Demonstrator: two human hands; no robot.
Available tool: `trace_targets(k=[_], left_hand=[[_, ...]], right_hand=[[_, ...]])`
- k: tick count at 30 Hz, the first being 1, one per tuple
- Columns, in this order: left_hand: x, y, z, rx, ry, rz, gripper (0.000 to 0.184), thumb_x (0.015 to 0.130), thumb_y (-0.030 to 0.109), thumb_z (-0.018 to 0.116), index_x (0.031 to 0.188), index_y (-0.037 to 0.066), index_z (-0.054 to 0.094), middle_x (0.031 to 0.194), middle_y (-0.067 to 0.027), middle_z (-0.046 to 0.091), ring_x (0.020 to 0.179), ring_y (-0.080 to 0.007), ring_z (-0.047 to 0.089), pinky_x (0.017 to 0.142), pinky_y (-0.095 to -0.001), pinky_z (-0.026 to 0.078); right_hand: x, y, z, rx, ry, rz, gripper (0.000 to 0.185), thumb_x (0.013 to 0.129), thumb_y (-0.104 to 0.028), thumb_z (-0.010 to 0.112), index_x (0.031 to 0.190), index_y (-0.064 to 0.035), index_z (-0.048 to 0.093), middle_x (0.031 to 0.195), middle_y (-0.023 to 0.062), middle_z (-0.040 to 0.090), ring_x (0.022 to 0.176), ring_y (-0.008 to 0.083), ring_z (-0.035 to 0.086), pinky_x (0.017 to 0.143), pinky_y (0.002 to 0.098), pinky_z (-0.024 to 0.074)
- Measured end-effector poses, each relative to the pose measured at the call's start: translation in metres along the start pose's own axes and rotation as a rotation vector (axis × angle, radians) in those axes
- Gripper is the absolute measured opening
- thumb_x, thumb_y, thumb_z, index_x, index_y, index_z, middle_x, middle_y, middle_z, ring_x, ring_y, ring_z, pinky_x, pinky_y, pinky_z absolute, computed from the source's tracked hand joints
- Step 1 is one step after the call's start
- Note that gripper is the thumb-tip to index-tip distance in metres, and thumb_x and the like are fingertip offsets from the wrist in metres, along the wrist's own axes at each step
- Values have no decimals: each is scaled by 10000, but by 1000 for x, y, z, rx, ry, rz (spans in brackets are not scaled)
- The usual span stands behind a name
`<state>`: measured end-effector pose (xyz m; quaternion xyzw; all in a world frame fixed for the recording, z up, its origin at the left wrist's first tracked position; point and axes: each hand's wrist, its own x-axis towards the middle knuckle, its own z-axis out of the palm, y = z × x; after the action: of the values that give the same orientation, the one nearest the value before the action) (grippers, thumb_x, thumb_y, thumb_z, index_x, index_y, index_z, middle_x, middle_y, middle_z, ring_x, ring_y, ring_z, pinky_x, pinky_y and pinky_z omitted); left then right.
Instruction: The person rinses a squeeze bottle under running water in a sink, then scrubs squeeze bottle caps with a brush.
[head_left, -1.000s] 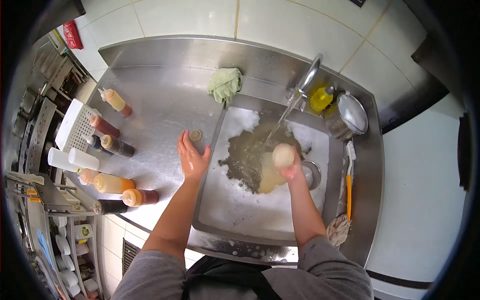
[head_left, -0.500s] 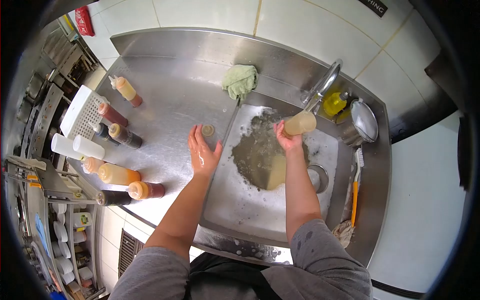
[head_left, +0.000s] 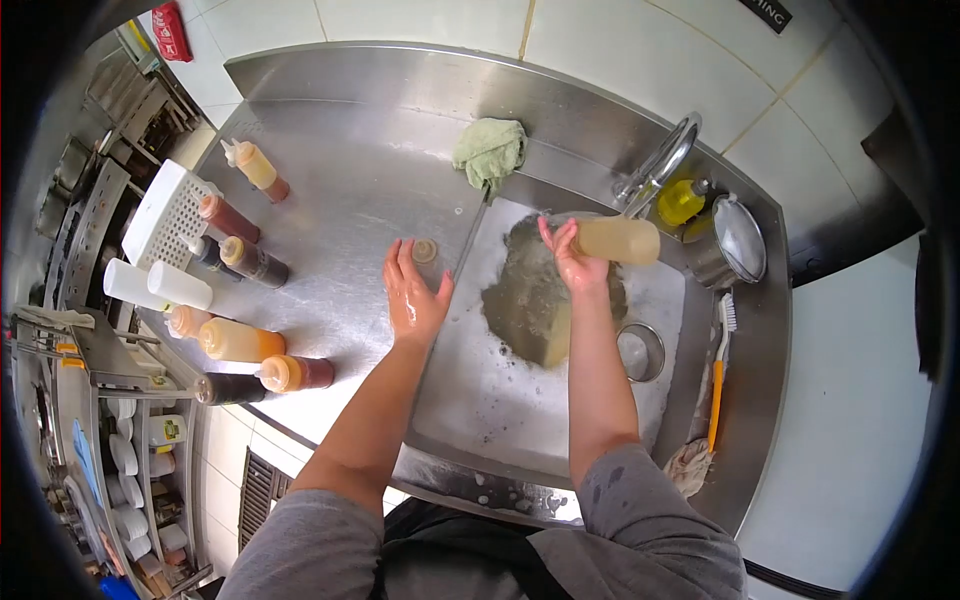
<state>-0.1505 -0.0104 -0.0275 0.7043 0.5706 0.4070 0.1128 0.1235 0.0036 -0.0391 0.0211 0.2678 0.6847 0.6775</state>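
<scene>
A cloudy, beige-tinted plastic bottle is in my right hand, tilted nearly sideways over the sink just below the tap. The fingers are behind and around the bottle's near end, which they partly hide. My left hand rests over the steel counter, wet, fingers spread, holding nothing. Right beside its fingertips is a small round translucent cap. Foamy, murky water fills the sink. A pale yellowish elongated shape shows in the water; I cannot make out what it is.
Several sauce squeeze bottles and a white perforated basket are on the counter's left. A green cloth lies at the back. Yellow soap bottle, metal container and orange-handled brush line the sink's right side.
The bottle in my right hand has swung to a more sideways angle and shifted slightly right. My left hand has moved little, and the view has shifted slightly.
</scene>
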Motion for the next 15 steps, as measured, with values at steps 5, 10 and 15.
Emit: trace_targets(k=[5,10,15], left_hand=[[1,-2,0,6,16,7,674,733,172,699,1286,12,348,1309,-239,347,1213,-416,359,1017,-476,316],[2,-2,0,-2,17,-3,667,737,172,694,1285,11,351,1309,-240,350,1211,-417,361,1014,-477,318],[1,-3,0,-9,2,-10,658,740,177,692,1282,13,359,1317,-237,342,1214,-417,357,1014,-477,317]], right_hand=[[-35,9,9,138,-74,120,501,838,-201,589,1218,60,392,1335,321,245,847,314,595,771,355,572],[-45,0,2,-1077,159,-457,427,885,-258,583,1208,-13,448,1116,182,536,893,234,593,799,313,513],[-58,26,47,-1888,0,-1018,536,771,-129,742,1215,-12,465,1009,57,589,893,137,566,787,272,466]])
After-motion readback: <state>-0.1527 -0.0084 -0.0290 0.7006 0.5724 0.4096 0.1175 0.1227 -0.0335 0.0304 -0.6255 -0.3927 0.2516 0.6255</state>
